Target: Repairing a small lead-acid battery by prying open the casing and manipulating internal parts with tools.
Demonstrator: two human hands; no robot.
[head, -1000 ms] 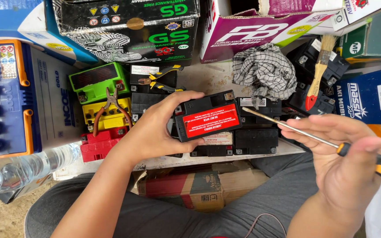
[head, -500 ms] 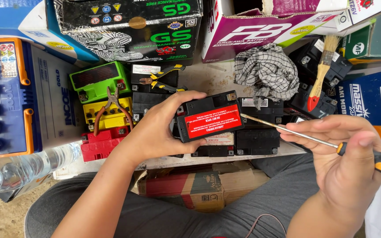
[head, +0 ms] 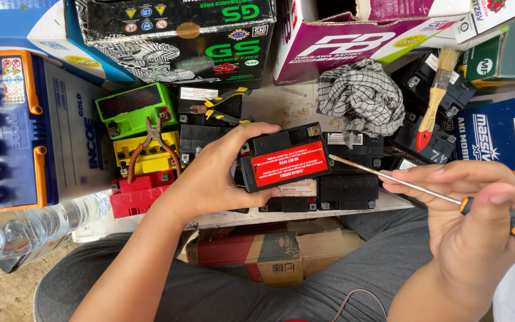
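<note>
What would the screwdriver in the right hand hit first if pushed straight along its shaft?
Probably the small black battery with the red label, held in the left hand. The screwdriver tip points at its right edge; depth is unclear.

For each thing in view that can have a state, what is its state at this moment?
left hand: grips the small black battery
small black battery: lifted, red label up
right hand: holds the screwdriver
screwdriver: tip close to the battery, contact unclear
pliers: lying on the yellow battery
paintbrush: lying unused
checked cloth: crumpled

Single head view, steeply down, close over lap and batteries
</note>
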